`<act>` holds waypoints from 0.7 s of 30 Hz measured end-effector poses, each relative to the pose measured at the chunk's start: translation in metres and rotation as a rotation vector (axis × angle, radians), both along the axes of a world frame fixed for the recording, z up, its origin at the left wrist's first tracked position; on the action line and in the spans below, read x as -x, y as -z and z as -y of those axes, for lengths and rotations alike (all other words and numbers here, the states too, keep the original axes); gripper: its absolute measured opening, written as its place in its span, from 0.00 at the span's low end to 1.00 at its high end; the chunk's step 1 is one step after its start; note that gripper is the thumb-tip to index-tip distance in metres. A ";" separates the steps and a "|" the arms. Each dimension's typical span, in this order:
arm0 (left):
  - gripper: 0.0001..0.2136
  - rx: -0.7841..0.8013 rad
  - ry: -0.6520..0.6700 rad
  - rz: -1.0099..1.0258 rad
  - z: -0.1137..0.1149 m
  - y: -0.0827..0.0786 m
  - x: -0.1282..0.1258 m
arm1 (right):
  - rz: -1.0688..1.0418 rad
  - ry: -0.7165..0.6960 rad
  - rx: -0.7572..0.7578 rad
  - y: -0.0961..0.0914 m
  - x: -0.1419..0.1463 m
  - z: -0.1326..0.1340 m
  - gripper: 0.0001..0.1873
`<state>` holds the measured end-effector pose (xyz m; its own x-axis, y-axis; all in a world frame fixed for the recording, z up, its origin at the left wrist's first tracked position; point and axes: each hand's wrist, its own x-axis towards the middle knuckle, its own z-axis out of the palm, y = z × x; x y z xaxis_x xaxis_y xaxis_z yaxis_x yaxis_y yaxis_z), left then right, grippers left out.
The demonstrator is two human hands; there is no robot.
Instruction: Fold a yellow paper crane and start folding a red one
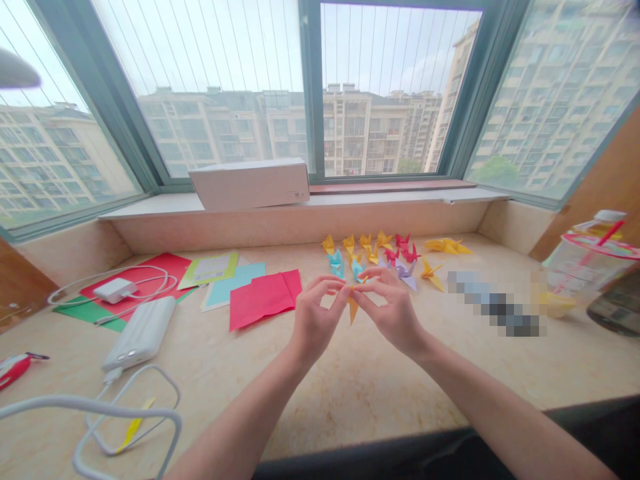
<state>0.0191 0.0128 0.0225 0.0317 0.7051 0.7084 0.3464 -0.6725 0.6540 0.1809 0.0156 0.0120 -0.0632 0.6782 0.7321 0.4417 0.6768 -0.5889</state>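
Both hands are up at centre, above the stone counter [345, 407]. Your left hand [317, 317] and your right hand [390, 313] are pinched nearly closed, thumbs and index fingers meeting on a small folded yellow paper [353, 305]. Its point hangs toward 6 from the pinch. It's a fingertip grip only: palms well apart, other fingers curled clear. Exact finger contact is partly hidden.

Handling: close to weightless, thin, soft at the creases, a bit stiffer where layers stack. It will crush easily. Take hold on the thick folded layers with light pressure, not on the free tip.

Nearby: origami cranes [367, 255] at 12, just past the fingertips; a red paper sheet [263, 300] at 10; a white power bank [140, 333] at 9; a plastic cup [585, 267] with a pink lid at 3.
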 end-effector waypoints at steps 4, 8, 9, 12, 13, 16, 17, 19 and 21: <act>0.06 0.009 0.016 0.008 0.001 -0.001 0.000 | 0.002 0.001 -0.002 0.002 0.000 -0.001 0.05; 0.06 0.009 0.034 0.004 0.001 -0.001 0.001 | -0.022 -0.007 0.013 0.005 0.000 -0.003 0.07; 0.06 0.008 0.039 0.000 0.001 -0.001 0.001 | -0.030 -0.012 0.015 0.005 0.000 -0.003 0.07; 0.06 -0.002 0.049 -0.019 0.000 -0.001 0.002 | -0.044 -0.029 0.014 0.005 0.000 -0.005 0.07; 0.06 -0.006 0.050 -0.025 -0.001 -0.001 0.002 | -0.046 -0.034 0.012 0.005 0.000 -0.005 0.07; 0.06 -0.011 0.052 -0.045 -0.002 0.000 0.003 | -0.047 -0.035 0.011 0.006 0.000 -0.006 0.06; 0.06 -0.009 0.054 -0.051 -0.003 0.000 0.003 | -0.045 -0.032 0.012 0.006 0.000 -0.006 0.06; 0.07 -0.004 0.061 -0.060 -0.003 0.001 0.003 | -0.038 -0.024 0.012 0.006 0.000 -0.007 0.06; 0.07 0.001 0.069 -0.065 -0.004 0.001 0.003 | -0.024 -0.017 0.012 0.006 -0.001 -0.007 0.06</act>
